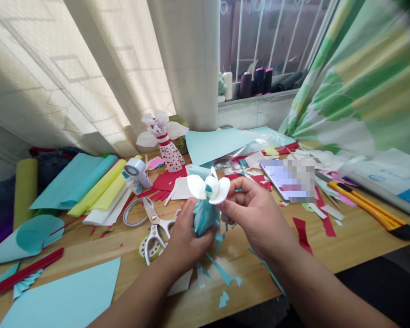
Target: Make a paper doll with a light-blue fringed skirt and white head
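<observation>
Near the middle of the head view is a paper flower (205, 217), with a light blue wrapped body and white rounded petals (219, 188) at its top. My left hand (190, 234) is closed around the blue body and keeps it upright above the table. The thumb and fingers of my right hand (247, 202) pinch at the right side, by the lower edge of a white petal. Thin blue strips hang beside the body. Scissors (153, 223) lie on the table just left of my left hand, partly over a roll of tape (146, 246).
Behind stands a finished-looking paper bouquet (170, 152) with red spots. A phone (283, 180) and a yellow utility knife (372, 207) lie to the right. Rolled coloured papers (78, 177) are at the left. Scraps cover much of the wooden table (98, 248).
</observation>
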{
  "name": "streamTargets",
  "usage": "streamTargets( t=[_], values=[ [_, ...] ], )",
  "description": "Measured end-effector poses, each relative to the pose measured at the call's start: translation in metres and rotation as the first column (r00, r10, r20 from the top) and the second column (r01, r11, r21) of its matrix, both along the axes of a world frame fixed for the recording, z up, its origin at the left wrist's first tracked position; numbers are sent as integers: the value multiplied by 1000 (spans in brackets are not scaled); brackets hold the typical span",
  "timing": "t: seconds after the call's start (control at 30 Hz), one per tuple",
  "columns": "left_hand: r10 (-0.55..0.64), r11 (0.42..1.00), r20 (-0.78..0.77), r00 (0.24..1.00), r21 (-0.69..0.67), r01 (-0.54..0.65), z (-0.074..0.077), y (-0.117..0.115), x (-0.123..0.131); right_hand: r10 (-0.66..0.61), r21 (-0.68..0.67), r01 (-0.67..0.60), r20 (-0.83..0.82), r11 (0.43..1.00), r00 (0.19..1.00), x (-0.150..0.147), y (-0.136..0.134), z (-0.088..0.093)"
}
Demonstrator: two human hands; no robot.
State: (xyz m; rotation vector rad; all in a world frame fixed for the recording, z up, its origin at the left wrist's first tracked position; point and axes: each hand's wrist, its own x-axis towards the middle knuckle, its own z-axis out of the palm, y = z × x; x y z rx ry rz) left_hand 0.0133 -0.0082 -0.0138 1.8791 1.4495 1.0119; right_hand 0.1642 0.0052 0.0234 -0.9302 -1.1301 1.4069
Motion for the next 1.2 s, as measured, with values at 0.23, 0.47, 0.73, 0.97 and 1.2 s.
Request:
streamTargets(
  t=[0.23, 0.47, 0.73, 0.97, 1.2],
  values=[
    [-19, 997, 93, 995, -70, 26, 1, -1, 0, -2, -19, 3, 24, 1000, 1000, -2, -1, -1],
    [-28, 994, 135, 990, -103, 42, 1, 0, -1, 7, -26, -6, 28, 1000, 1000, -3, 1, -5],
    [-44, 986, 207, 977, -147, 75, 0, 0, -2, 10, -27, -9, 50, 1000, 999, -4, 1, -6],
    [-37, 970, 330, 943, -215, 113, -5, 0, -6, -15, 32, 10, 180, 999, 984, -4, 3, -5],
    [-51, 937, 441, 896, -290, 196, -5, 1, -6, -55, 135, 35, 146, 990, 988, -2, 3, -7]
  ],
)
